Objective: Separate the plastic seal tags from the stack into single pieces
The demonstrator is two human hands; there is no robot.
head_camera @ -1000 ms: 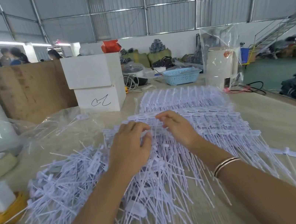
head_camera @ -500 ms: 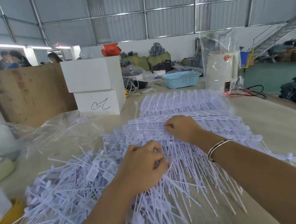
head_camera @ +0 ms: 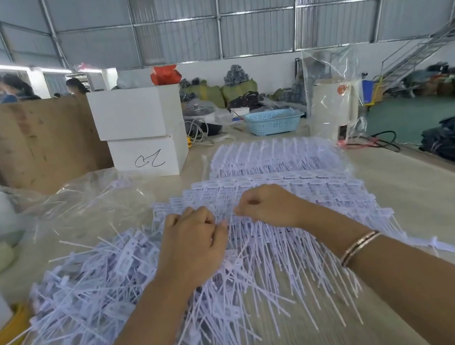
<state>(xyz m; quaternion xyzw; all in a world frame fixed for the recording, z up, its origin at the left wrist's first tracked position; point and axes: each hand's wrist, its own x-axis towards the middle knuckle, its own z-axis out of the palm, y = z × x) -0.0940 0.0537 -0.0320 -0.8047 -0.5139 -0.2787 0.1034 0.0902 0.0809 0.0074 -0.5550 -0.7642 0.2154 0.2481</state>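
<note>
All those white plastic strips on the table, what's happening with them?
A person is pulling plastic seal tags apart into single pieces. Both the left hand and the right hand pinch tags at the near edge of the joined stack. Loose single tags lie heaped to the left. A second joined stack waits behind, near white boxes.

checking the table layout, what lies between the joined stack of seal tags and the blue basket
In the head view, a second stack of joined tags lies between the near stack and the blue basket, then a strip of bare table.

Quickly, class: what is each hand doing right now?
Left hand: fingers curled, pinching seal tags in the stack.
Right hand: fingers curled, gripping the same stack.
</note>
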